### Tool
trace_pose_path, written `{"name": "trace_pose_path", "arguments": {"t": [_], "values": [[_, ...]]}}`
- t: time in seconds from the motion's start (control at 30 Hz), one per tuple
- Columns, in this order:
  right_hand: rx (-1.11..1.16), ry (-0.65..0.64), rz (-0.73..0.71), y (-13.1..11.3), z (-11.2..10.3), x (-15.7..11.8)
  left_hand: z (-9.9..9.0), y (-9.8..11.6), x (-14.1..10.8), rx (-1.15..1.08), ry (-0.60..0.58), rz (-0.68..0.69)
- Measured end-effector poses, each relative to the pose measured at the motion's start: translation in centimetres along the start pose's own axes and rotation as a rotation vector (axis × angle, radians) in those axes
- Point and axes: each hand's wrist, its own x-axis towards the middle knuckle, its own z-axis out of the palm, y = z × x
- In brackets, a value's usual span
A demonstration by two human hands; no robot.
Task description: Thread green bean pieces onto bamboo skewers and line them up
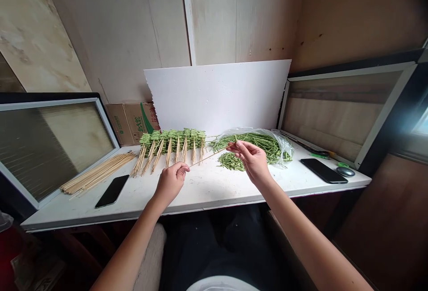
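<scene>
left hand (171,183): pinched on a bamboo skewer (209,157) — held level
right hand (252,161): fingertips together on its far end, near bagged green beans (267,148)

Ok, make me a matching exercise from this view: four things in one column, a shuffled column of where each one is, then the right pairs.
Things:
1. Loose bamboo skewers
2. Cut green bean pieces
3. Computer mouse
4. Cardboard box

Places:
A. In front of the clear plastic bag of long green beans
B. At the right end of the white bench, beside a black phone
C. Behind the bench, against the wall
D. At the left end of the bench, in a loose bundle

Right pairs: 1-D, 2-A, 3-B, 4-C.
</scene>
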Motion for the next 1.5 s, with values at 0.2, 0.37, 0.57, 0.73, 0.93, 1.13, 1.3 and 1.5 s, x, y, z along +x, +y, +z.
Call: {"name": "trace_pose_path", "arguments": {"t": [0.2, 0.37, 0.57, 0.73, 0.93, 1.13, 1.3, 1.5], "values": [[-0.022, -0.035, -0.016, 0.3, -0.1, 0.0, 0.0, -0.2, 0.0, 0.096, 0.049, 0.027], [-0.056, -0.08, -0.03, 0.4, -0.3, -0.1, -0.3, -0.4, 0.1, 0.144, 0.065, 0.043], [-0.075, -0.114, -0.025, 0.6, -0.5, 0.0, -0.3, -0.5, 0.0, 0.169, 0.053, 0.055], [-0.072, -0.135, -0.015, 0.6, -0.6, 0.1, 0.0, -0.7, -0.1, 0.157, 0.054, 0.057], [0.017, -0.118, -0.009, 0.4, -0.3, 0.0, -0.1, -0.5, 0.1, 0.041, 0.067, 0.065], [0.072, 0.017, 0.026, 1.0, -0.2, 0.3, -0.2, 0.1, 0.4, -0.11, 0.085, 0.112], [0.027, 0.022, -0.052, 1.2, -0.4, 0.5, -0.1, 0.1, 0.3, -0.176, 0.059, 0.125], [-0.11, -0.019, -0.191, 1.2, -0.5, 0.4, -0.4, 0.6, 0.0, -0.01, 0.096, 0.238]]}}
